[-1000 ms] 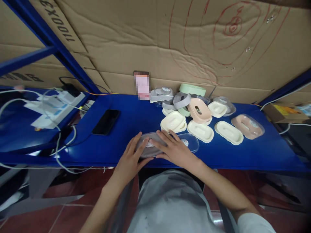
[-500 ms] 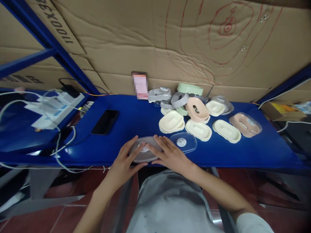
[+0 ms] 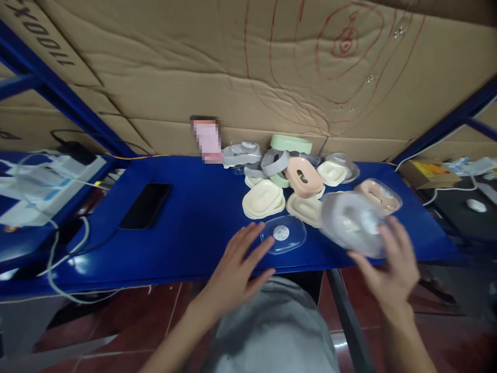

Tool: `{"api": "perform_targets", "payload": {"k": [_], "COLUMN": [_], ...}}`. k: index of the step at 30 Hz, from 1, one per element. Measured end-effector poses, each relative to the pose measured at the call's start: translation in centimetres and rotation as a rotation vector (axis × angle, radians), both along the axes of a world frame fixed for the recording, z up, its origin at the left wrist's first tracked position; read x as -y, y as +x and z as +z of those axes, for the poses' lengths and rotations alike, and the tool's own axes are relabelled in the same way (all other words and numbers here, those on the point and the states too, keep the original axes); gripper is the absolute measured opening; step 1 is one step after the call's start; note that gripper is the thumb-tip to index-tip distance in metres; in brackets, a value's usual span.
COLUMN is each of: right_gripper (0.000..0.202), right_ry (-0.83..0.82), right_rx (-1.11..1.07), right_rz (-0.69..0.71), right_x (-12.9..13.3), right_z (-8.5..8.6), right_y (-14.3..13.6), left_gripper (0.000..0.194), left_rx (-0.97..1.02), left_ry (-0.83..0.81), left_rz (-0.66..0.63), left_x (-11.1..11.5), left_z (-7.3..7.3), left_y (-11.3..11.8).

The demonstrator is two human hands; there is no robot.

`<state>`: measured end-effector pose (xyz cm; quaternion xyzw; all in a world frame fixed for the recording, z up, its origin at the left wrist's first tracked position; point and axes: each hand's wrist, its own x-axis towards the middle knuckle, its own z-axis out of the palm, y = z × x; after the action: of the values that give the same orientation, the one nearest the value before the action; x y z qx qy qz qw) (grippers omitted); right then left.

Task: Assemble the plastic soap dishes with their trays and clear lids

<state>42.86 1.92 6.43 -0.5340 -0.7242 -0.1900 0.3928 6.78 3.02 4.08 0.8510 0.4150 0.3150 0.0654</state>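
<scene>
My right hand (image 3: 392, 264) grips a grey soap box (image 3: 337, 223) with a clear lid by its right end; motion blurs the box above the right part of the table. My left hand (image 3: 243, 267) is open, fingers spread, at the left edge of a loose clear lid (image 3: 293, 244) with a round sticker. Whether its fingertips touch that lid, I cannot tell. Behind lie stacked cream soap trays (image 3: 262, 199) and another cream tray (image 3: 303, 207), partly covered by the grey box. A peach soap dish (image 3: 313, 187) leans on the pile, and a lidded pinkish soap box (image 3: 373, 196) sits at the right.
A dark phone (image 3: 145, 206) lies at the left of the blue table (image 3: 194, 233). Another phone (image 3: 207, 137) with a blurred screen leans on the cardboard wall (image 3: 174, 77). White power strips (image 3: 50, 197) with cables occupy the far left; a cardboard box (image 3: 427, 173) stands right.
The grey lidded soap box has gone from between both hands at the front edge to the right, carried in my right hand. My left hand has let go and shifted right. The view has turned slightly.
</scene>
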Motion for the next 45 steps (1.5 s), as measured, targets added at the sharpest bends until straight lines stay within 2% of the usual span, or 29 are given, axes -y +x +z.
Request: {"api": "perform_targets", "payload": {"k": [2, 4, 7, 10, 14, 17, 21, 24, 25, 26, 28, 30, 32, 34, 36, 38, 43, 45], "right_gripper": [0.076, 0.078, 0.078, 0.079, 0.079, 0.072, 0.074, 0.080, 0.075, 0.065, 0.044, 0.045, 0.053, 0.057, 0.058, 0.056, 0.051, 0.045], "right_ry": [0.036, 0.020, -0.057, -0.076, -0.035, -0.038, -0.101, 0.028, 0.062, 0.046, -0.071, -0.293, -0.391, -0.412, -0.427, -0.445, -0.445, -0.434], "right_rx": [-0.045, -0.092, -0.128, -0.150, -0.103, -0.041, -0.003, 0.008, 0.001, 0.007, 0.011, 0.185, 0.259, 0.280, 0.290, 0.295, 0.231, 0.210], "right_rz": [-0.313, -0.503, -0.622, -0.707, -0.790, -0.794, -0.758, -0.685, -0.606, -0.460, -0.135, 0.208, 0.328, 0.340, 0.356, 0.398, 0.647, 0.649], "right_x": [1.4, 2.8, 4.0, 3.3, 0.0, -2.6, -5.0, -5.8, -5.9, -6.0, -6.0, -6.2, -6.7, -7.4, -8.0, -8.3, -7.4, -6.5], "right_z": [-1.1, -2.8, -5.8, -7.8, -8.2, -7.8, -6.7, -5.1, -4.6, -4.0, -3.2, -2.8, -2.6, -2.5, -2.5, -2.4, -2.6, -2.9], "right_y": [5.4, 9.6, 13.3, 14.7, 16.1, 17.5, 18.2, 15.3, 13.3, 10.7, 4.6, -2.0, -7.6, -11.5, -13.8, -14.8, -14.7, -14.3], "left_gripper": [0.066, 0.055, 0.031, 0.021, 0.023, 0.037, 0.047, 0.045, 0.045, 0.044, 0.045, 0.046, 0.046, 0.046, 0.047, 0.048, 0.049, 0.049], "left_rx": [-0.184, -0.255, -0.228, -0.165, -0.141, -0.145, -0.122, -0.084, -0.074, -0.065, -0.058, -0.043, -0.007, 0.042, 0.088, 0.117, 0.137, 0.133], "left_ry": [-0.018, -0.025, -0.043, -0.042, 0.011, 0.042, 0.013, -0.049, -0.071, -0.089, -0.117, -0.126, -0.102, -0.053, -0.012, 0.001, -0.004, 0.002], "left_rz": [-0.078, -0.068, 0.017, 0.125, 0.274, 0.370, 0.388, 0.378, 0.370, 0.361, 0.341, 0.345, 0.407, 0.492, 0.547, 0.556, 0.537, 0.538], "left_x": [-0.7, -1.0, -0.6, 0.1, 0.8, 0.9, 0.7, 0.3, 0.2, 0.1, -0.1, -0.1, -0.2, -0.2, -0.3, -0.4, -0.5, -0.4], "left_z": [-0.6, -1.2, -1.9, -2.0, -2.6, -3.3, -3.6, -3.6, -3.6, -3.6, -3.7, -3.8, -3.9, -3.9, -4.0, -4.1, -4.3, -4.2], "left_y": [1.5, 2.0, 0.9, -1.4, -4.2, -5.1, -5.3, -5.4, -5.5, -5.6, -5.7, -5.7, -5.6, -5.6, -5.5, -5.5, -5.5, -5.5]}}
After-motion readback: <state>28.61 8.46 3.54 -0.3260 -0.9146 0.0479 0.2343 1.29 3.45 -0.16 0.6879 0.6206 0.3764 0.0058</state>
